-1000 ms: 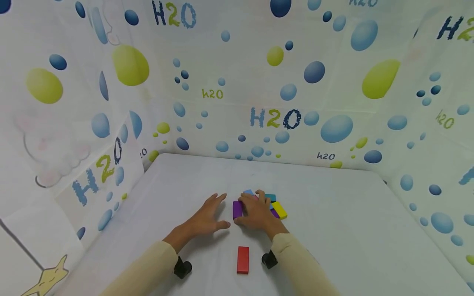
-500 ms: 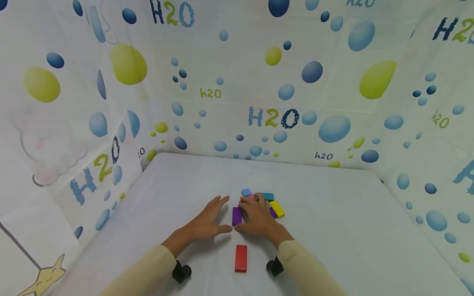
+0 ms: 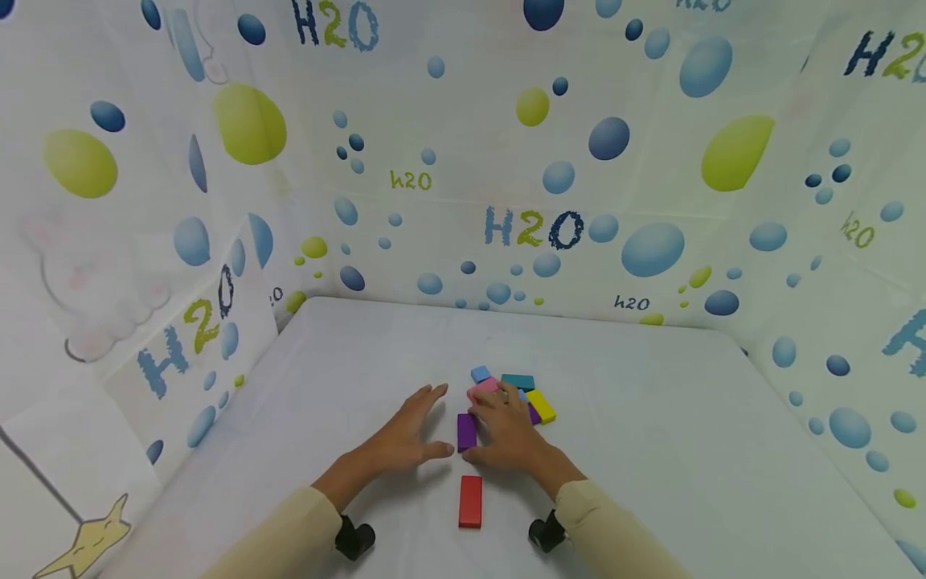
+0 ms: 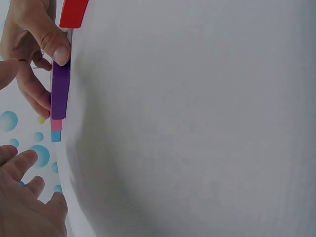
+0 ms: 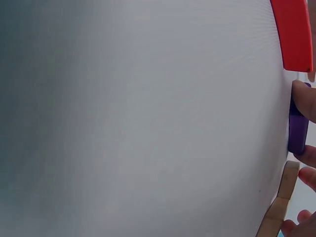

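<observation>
My right hand (image 3: 506, 430) pinches a purple block (image 3: 466, 433) lengthwise, thumb at its near end and a fingertip at its far end, as the left wrist view also shows with the purple block (image 4: 60, 91) low over the white surface. Opposite it, on the left, my left hand (image 3: 405, 434) hovers with fingers spread and nothing in them. A red block (image 3: 470, 502) lies flat nearer the person, lined up with the purple one. In the right wrist view the thumb covers part of the purple block (image 5: 297, 131).
Beyond the right hand lies a loose cluster: a pink block (image 3: 483, 389), a light blue block (image 3: 481, 374), a teal block (image 3: 518, 382) and a yellow block (image 3: 540, 406). Bare wooden blocks (image 5: 284, 197) show in the right wrist view. A printed sheet (image 3: 405, 273) rises behind the white table (image 3: 651, 450).
My right hand has drawn the purple block toward the person, away from the cluster and closer to the red block. More of the pink block shows. The left hand has barely shifted.
</observation>
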### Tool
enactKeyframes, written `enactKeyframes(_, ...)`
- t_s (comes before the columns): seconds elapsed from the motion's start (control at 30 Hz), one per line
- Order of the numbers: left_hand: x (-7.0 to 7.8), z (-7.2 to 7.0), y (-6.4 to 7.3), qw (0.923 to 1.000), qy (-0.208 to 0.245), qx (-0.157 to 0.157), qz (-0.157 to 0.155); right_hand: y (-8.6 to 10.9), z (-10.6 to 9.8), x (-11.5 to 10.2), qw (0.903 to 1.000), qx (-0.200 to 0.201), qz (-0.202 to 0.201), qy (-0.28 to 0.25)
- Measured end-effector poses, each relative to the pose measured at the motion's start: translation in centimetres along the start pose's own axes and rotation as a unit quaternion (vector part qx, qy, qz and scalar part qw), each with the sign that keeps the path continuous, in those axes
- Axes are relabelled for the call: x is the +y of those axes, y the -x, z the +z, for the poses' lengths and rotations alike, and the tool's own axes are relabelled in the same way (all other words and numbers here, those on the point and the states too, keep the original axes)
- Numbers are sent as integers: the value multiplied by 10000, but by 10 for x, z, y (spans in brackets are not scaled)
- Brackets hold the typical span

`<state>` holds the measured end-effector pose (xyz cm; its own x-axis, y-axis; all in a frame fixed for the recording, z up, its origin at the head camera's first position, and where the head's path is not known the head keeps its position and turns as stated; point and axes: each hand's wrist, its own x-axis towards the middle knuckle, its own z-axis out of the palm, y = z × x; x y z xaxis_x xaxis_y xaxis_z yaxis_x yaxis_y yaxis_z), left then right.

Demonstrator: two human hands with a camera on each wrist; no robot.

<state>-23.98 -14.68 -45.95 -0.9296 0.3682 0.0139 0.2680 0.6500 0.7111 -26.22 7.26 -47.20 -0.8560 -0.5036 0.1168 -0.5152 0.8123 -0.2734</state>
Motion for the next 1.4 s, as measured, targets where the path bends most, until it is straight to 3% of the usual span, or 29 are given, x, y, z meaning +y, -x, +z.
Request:
enactKeyframes(0.37,7,6,2,9999,-122,-68,34,12,-2,5,9995,-297,-59,-130)
enactKeyframes(0.73,2,4,10,9998,-173,-25,-8,26,-11,6,9987,-359,-361,-40)
enactKeyframes(1.4,1,9,18,9997,-120,-219,54,34,-13,7,9973,-661,-239,-232)
